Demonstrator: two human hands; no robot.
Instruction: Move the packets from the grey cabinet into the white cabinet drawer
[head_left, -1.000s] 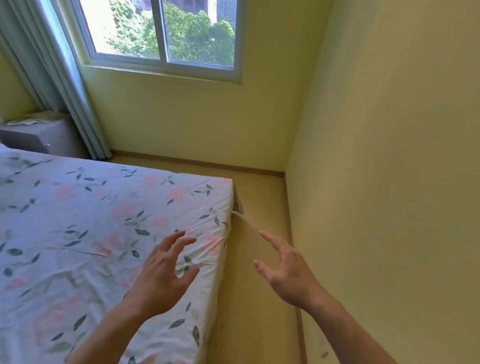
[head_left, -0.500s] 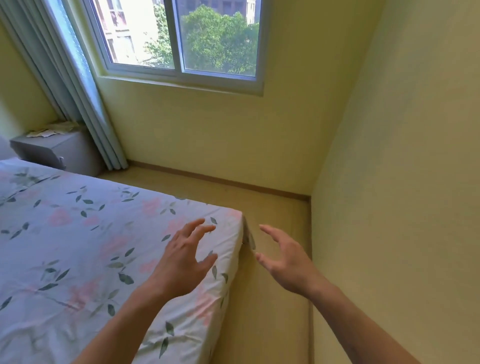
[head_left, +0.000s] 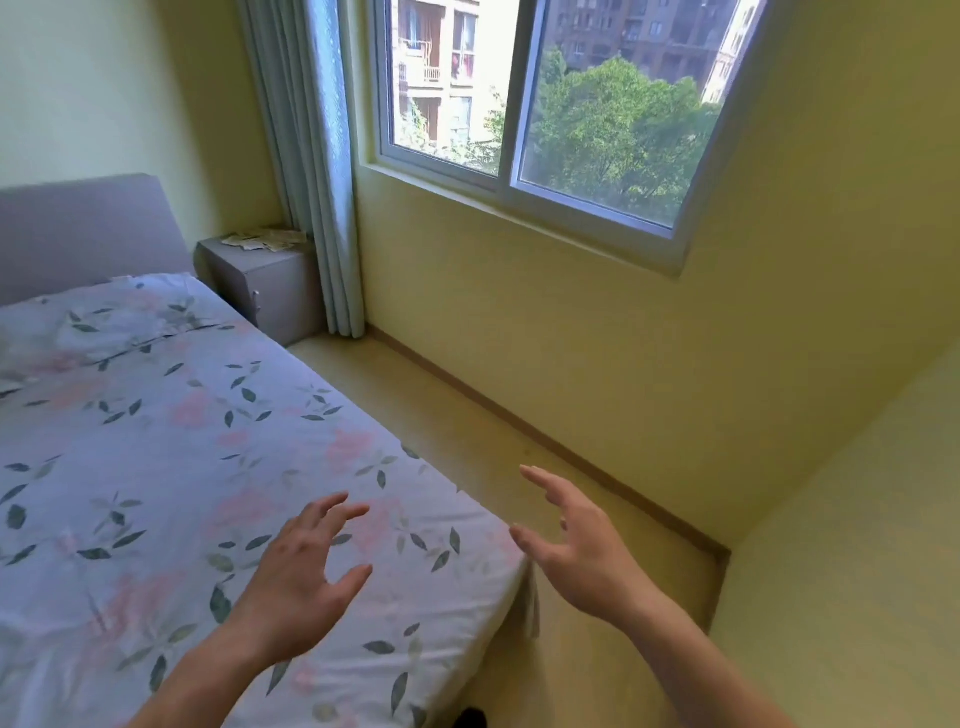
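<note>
A small grey cabinet (head_left: 275, 296) stands in the far corner, between the bed's headboard and the curtain. Several pale packets (head_left: 265, 240) lie in a loose pile on its top. My left hand (head_left: 298, 577) hovers over the bed's near corner, fingers spread and holding nothing. To its right, my right hand (head_left: 579, 551) is raised over the floor strip with its fingers spread, also empty. Both hands are far from the cabinet. No white cabinet is in view.
A bed with a floral sheet (head_left: 171, 467) fills the left and centre. A narrow strip of wooden floor (head_left: 467, 447) runs between the bed and the yellow wall toward the cabinet. A curtain (head_left: 311, 171) hangs beside the window (head_left: 545, 104). A grey headboard (head_left: 78, 228) stands behind the bed.
The view has swung left and up, bringing the headboard and the grey cabinet further into frame. Both hands stay raised and empty, spread in front of me.
</note>
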